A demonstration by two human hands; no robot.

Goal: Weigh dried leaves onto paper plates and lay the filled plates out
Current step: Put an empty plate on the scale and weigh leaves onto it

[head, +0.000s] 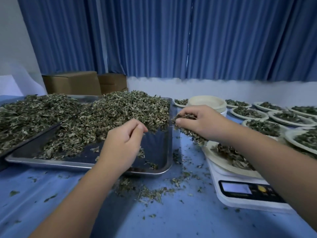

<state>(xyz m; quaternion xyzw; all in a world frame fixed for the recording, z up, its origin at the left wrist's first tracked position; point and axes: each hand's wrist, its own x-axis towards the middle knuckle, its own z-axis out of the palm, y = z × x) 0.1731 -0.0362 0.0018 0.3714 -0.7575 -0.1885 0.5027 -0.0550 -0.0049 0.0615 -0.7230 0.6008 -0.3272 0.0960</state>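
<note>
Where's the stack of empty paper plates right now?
In the head view, the stack of empty plates sits right of centre, just right of the metal tray and beyond the right hand.

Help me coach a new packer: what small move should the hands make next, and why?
Probably carry the right hand onward and release its clump of dried green leaves over the pale round paper plate on the white digital kitchen scale: that plate looks sparser than the filled plates beyond.

— Where's the tray (89,166)?
— Left on the table (171,220), leaves (120,110) heaped in it; boxes (72,84) behind.
— And the scale (240,201)?
— Near right, a plate (217,158) on it; plate stack (206,102) and filled plates (289,117) lie beyond.
</note>
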